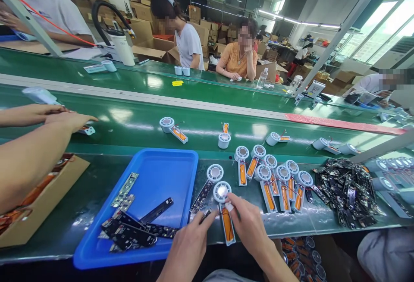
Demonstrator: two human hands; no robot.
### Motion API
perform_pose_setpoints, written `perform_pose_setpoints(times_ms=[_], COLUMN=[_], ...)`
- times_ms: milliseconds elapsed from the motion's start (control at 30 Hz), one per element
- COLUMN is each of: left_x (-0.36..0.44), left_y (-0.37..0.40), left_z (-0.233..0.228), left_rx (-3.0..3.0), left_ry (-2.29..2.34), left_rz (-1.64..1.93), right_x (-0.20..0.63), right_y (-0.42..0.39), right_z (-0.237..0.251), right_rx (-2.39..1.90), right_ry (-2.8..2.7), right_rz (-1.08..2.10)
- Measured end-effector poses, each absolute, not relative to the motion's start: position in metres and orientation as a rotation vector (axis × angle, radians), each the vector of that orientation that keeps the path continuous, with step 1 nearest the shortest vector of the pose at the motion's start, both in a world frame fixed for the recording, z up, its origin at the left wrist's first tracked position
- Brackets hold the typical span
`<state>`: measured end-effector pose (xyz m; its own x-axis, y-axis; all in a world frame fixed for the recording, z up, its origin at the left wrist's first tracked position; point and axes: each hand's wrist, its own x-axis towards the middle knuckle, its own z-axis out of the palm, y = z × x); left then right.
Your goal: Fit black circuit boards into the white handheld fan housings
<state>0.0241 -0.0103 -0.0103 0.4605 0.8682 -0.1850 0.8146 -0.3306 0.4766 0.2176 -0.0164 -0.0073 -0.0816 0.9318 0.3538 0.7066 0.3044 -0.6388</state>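
Right fingers [237,204] pinched at pale round-headed unit [222,193], orange strip [227,225] inside; left fingers [208,221] closed on dark piece [205,216].

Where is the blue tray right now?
In the head view, the blue tray sits left of centre, between the cardboard box and the camera wearer's left hand.

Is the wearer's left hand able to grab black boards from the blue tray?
Probably yes: the left hand is by the open blue tray, nothing blocking the black boards, though it seems to hold something dark.
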Motion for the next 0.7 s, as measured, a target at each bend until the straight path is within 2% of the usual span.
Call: perform_pose_setpoints(times_ms=[100, 167, 300, 400, 533, 700], left_x=[0.030, 0.031, 0.026, 0.023, 0.020, 0.022], left_y=[-0.014, -0.014, -0.012, -0.010, -0.007, -0.005], left_z=[-0.007, -0.007, -0.016, -0.030, -0.040, -0.027], left_rx=[2.312, 2.289, 2.004, 1.655, 1.330, 1.317], left_ry=[1.409, 1.398, 1.341, 1.380, 1.329, 1.318], left_rz=[0.047, 0.113, 0.511, 0.746, 0.771, 0.771], right_x=[0.206, 0.201, 0.203, 0.205, 0.202, 0.200], right_y=[-0.012, -0.008, -0.003, -0.002, -0.001, 0.000], right_z=[-0.011, -0.007, 0.009, 0.011, 0.002, 0.003], right_rx=[-1.417, -1.365, -1.253, -1.337, -1.401, -1.374], right_ry=[-1.787, -1.763, -1.754, -1.584, -1.259, -1.236], right_rz=[0.479, 0.594, 0.803, 0.954, 1.201, 1.234])
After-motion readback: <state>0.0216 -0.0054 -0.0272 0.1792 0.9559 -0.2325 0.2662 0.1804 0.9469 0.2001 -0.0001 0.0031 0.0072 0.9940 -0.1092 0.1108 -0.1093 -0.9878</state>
